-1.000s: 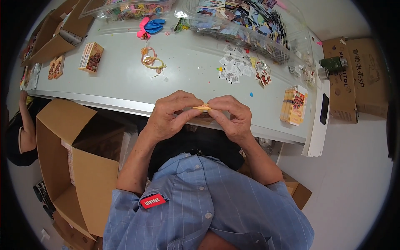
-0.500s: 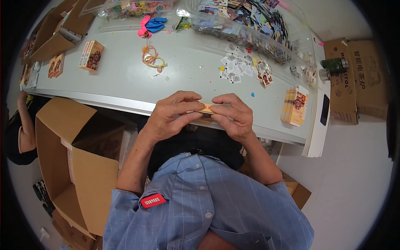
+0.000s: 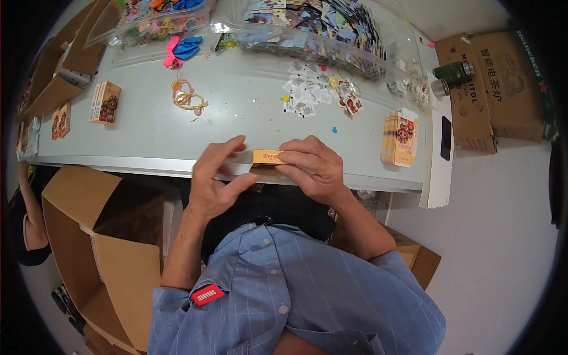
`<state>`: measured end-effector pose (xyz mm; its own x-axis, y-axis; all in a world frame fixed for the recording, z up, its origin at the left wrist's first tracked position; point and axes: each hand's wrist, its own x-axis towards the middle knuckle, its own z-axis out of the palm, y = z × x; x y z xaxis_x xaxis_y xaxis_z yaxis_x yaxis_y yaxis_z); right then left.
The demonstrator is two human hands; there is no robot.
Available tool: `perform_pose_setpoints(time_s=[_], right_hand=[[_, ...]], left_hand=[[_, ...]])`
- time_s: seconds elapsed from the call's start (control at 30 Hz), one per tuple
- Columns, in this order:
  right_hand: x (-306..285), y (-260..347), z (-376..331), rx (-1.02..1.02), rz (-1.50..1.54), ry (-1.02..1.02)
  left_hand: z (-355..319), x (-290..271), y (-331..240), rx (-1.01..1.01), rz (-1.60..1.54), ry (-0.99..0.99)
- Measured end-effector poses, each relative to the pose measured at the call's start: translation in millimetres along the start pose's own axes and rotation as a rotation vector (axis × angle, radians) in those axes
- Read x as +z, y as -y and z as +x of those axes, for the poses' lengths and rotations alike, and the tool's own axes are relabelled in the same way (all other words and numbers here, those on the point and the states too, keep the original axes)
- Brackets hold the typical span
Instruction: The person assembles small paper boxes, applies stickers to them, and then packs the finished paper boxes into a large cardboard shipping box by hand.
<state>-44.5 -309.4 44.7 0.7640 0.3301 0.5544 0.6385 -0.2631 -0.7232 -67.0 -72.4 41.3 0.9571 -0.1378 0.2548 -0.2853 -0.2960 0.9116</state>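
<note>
A pale worktop (image 3: 248, 112) stretched out before a seated person, with open cardboard cartons (image 3: 94, 236) at the near left and a stack of printed boxes (image 3: 400, 138) to the right. At the worktop's near edge, the right hand (image 3: 313, 168) pinched a small orange box (image 3: 267, 157), while the left hand (image 3: 216, 180) hovered beside it, fingers spread and empty. The box appeared mid-assembly; closing it would call for both hands.

Small orange box (image 3: 267, 157) between hands (image 3: 263, 174)
</note>
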Motion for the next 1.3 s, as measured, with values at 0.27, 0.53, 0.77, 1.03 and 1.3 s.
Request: perform_pose_setpoints(time_s=[0.27,0.53,0.77,1.03,1.3], right_hand=[[1.4,20.6,12.6,-0.281,-0.109,0.058],[-54.1,-15.7,19.0,0.015,-0.314,-0.065],[-134.3,-44.5,125.1,0.204,-0.492,-0.25],[-164.8,-161.3,218.3,0.267,-0.84,0.377],[-174.6,-178.6,222.2,0.549,-0.624,0.651]], left_hand=[[10.1,-10.5,-21.1,-0.668,-0.682,0.031],[10.3,-12.4,11.2,-0.166,-0.097,-0.082],[16.4,-3.4,27.4,-0.028,0.212,0.063],[3.1,26.7,49.7,0.165,0.062,-0.128],[19.2,10.1,33.2,0.061,0.059,-0.023]])
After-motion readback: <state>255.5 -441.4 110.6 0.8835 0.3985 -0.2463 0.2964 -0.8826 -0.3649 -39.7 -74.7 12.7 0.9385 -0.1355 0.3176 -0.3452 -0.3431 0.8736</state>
